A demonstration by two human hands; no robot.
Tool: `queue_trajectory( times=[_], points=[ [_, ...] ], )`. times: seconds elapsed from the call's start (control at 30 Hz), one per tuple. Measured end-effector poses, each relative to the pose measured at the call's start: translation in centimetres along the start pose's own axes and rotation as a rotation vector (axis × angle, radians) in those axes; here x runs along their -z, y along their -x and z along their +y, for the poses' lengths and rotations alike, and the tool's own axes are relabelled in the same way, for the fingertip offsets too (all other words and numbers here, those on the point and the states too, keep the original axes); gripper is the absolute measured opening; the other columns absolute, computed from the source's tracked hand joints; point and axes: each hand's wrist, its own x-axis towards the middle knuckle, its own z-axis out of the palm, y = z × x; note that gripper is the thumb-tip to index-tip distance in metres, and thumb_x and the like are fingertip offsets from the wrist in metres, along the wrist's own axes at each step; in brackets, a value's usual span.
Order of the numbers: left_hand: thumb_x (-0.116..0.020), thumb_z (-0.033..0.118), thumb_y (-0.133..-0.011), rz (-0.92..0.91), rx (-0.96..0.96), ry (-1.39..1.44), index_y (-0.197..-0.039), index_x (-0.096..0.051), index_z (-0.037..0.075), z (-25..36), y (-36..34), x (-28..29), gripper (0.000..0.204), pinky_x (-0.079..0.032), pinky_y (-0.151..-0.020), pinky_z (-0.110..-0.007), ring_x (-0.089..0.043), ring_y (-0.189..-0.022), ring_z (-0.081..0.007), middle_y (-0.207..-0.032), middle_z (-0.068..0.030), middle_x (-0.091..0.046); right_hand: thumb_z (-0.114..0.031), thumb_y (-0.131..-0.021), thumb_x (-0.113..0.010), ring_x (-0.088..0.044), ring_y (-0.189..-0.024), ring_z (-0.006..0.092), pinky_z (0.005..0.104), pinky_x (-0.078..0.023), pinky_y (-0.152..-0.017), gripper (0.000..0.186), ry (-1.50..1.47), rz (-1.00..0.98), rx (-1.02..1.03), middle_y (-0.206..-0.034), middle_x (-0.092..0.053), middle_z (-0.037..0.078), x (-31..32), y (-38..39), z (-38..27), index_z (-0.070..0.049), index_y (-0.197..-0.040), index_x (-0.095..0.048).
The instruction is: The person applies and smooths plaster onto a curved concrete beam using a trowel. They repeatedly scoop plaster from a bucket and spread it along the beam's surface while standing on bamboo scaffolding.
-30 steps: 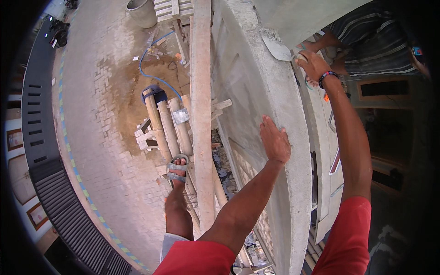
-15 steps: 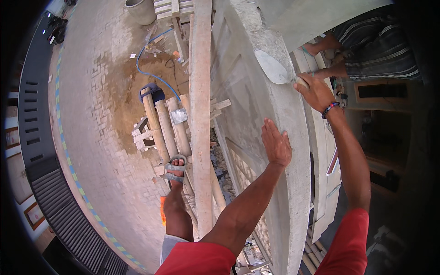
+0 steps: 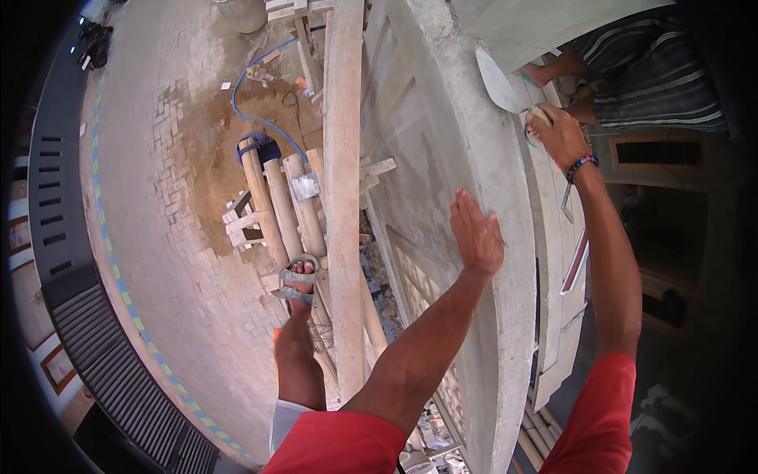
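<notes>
My right hand (image 3: pixel 559 136) is closed around the handle of a trowel (image 3: pixel 497 82), whose pale blade lies at the inner edge of the concrete ledge (image 3: pixel 509 213). A beaded bracelet circles that wrist. Lower on the ledge, my left hand (image 3: pixel 478 233) rests flat against its outer edge, fingers stretched out and nothing in them. Below this edge drops a grey plastered wall face (image 3: pixel 414 150) with recessed panels and damp-looking patches.
A long wooden beam (image 3: pixel 344 197) runs upright through the view, left of the wall. Bamboo poles (image 3: pixel 272 209) carry my sandalled foot (image 3: pixel 298 278). A blue hose (image 3: pixel 272 122) lies on sandy ground far below. Another person in a striped dark garment (image 3: pixel 651 79) stands beyond the ledge.
The trowel and my right hand have moved up and to the right, toward the ledge's inner side. My left hand stays on the ledge's edge.
</notes>
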Motion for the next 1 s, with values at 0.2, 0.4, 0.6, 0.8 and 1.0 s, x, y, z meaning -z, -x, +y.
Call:
queue_trajectory(
  times=[0.2, 0.4, 0.6, 0.8, 1.0],
  points=[
    [-0.05, 0.014, -0.095, -0.029, 0.027, 0.01, -0.144, -0.015, -0.014, 0.6, 0.4, -0.3, 0.066, -0.019, -0.113, -0.055, -0.026, -0.136, -0.0501, -0.15, -0.0333, -0.022, -0.036, -0.089, -0.061, -0.062, -0.099, 0.0456, 0.0485, -0.049, -0.086, 0.043, 0.147, 0.052, -0.069, -0.104, -0.065, 0.029, 0.4, 6.7, 2.2, -0.007, -0.121, -0.06],
    [-0.049, 0.013, -0.096, 0.005, 0.011, -0.007, -0.144, -0.015, -0.014, 0.7, 0.0, 0.1, 0.065, -0.021, -0.112, -0.055, -0.027, -0.135, -0.0503, -0.149, -0.0338, -0.023, -0.035, -0.09, -0.06, -0.063, -0.096, 0.047, 0.0486, -0.051, -0.084, 0.043, 0.168, -0.121, -0.058, -0.1, -0.066, 0.028, -0.3, 12.2, 5.5, -0.007, -0.122, -0.059],
    [-0.048, 0.014, -0.097, 0.004, 0.001, 0.01, -0.144, -0.014, -0.015, 0.7, 0.2, -0.5, 0.064, -0.023, -0.112, -0.054, -0.028, -0.134, -0.0508, -0.148, -0.0353, -0.023, -0.037, -0.09, -0.061, -0.066, -0.093, 0.0424, 0.0435, -0.051, -0.082, 0.044, -0.062, -0.032, -0.224, -0.098, -0.067, 0.026, 0.3, 15.4, 5.4, -0.004, -0.119, -0.059],
    [-0.046, 0.018, -0.098, -0.001, -0.02, 0.049, -0.145, -0.014, -0.014, 0.1, -0.1, -0.2, 0.066, -0.021, -0.113, -0.054, -0.027, -0.135, -0.0499, -0.15, -0.033, -0.021, -0.028, -0.087, -0.066, -0.068, -0.089, 0.0374, 0.0407, -0.052, -0.079, 0.041, -0.104, -0.146, -0.296, -0.095, -0.068, 0.025, 0.5, 29.9, 5.0, -0.002, -0.118, -0.06],
    [-0.044, 0.022, -0.099, -0.005, -0.044, -0.022, -0.145, -0.014, -0.013, -0.7, 0.0, -0.7, 0.065, -0.022, -0.112, -0.054, -0.027, -0.135, -0.0494, -0.151, -0.0322, -0.021, -0.026, -0.084, -0.069, -0.066, -0.09, 0.0395, 0.0453, -0.054, -0.08, 0.039, -0.033, -0.296, -0.17, -0.105, -0.067, 0.022, -0.6, 45.0, 8.9, -0.007, -0.117, -0.063]
  ],
)
